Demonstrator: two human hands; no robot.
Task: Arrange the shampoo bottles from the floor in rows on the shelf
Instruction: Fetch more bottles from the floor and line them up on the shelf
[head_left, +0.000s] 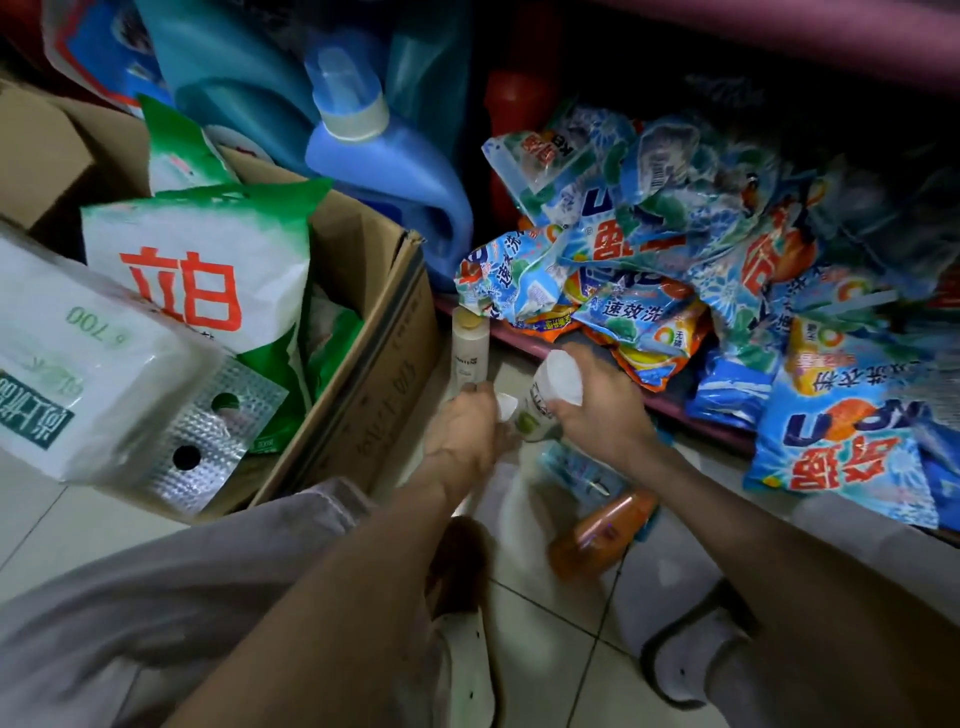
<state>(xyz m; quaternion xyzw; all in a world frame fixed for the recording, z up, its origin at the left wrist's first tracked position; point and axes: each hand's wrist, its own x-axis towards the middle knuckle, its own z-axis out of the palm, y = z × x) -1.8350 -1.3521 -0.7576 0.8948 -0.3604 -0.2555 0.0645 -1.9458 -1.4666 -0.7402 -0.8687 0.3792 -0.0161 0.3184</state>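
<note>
Head view, looking down at both hands low over the tiled floor (545, 623). The right hand (597, 410) has its fingers curled round a white bottle (550, 395), which it holds tilted with its rounded white end up and a green patch on the label lower down. The left hand (467, 421) is just beside it, fingers bent downward; a small white piece (506, 405) shows at its fingertips, but whether it grips that or touches the cream bottle is not clear. That cream bottle (470, 348) stands upright on the floor beyond the left hand, close against the front edge of the low shelf (519, 338). Nearer the person, below the right wrist, an orange bottle (602, 535) lies on its side on the floor, next to a blurred bluish packet (576, 467). The shelf holds a loose heap of blue and orange washing powder bags (675, 249), some spilling over its front edge on the right. At the left stands an open cardboard box (363, 364) with green and white bags (197, 260) in it and a white pack (88, 374) lying across its near corner. Behind the box a large blue detergent jug (384, 156) leans. The person's two sandalled feet (691, 649) rest on the floor at the bottom.
</note>
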